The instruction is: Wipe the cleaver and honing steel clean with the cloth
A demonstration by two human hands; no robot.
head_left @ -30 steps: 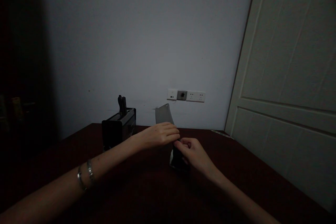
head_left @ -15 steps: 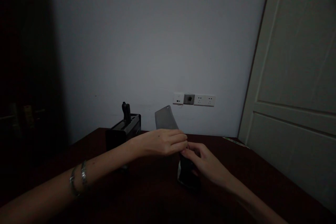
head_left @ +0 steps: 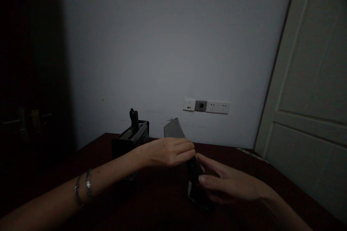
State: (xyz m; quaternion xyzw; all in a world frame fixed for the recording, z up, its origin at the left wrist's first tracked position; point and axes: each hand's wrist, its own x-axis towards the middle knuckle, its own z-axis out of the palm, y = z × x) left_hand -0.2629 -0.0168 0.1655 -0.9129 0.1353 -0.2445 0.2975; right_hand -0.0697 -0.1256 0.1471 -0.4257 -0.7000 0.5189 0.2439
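A cleaver with a grey blade (head_left: 173, 130) and a black handle (head_left: 193, 169) stands tilted in front of me, blade up and away. My left hand (head_left: 170, 151) is closed over the cleaver where blade meets handle, hiding that part. Lower down, my right hand (head_left: 227, 180) is round the black handle from the right, thumb on the near side and fingers partly hidden behind it. Left of the cleaver is a black knife block (head_left: 130, 137) with black handles (head_left: 134, 119) sticking up from its top.
The dark red table (head_left: 94, 148) reaches back to a grey wall (head_left: 162, 43) with sockets (head_left: 217, 107). A pale door (head_left: 311, 97) stands at the right. Near the table's back right edge lies a thin flat strip (head_left: 252, 154). The left side is very dark.
My right hand has slid from beside the left fingertips down onto the handle. The left hand keeps its hold on the cleaver. The whole view has shifted slightly.
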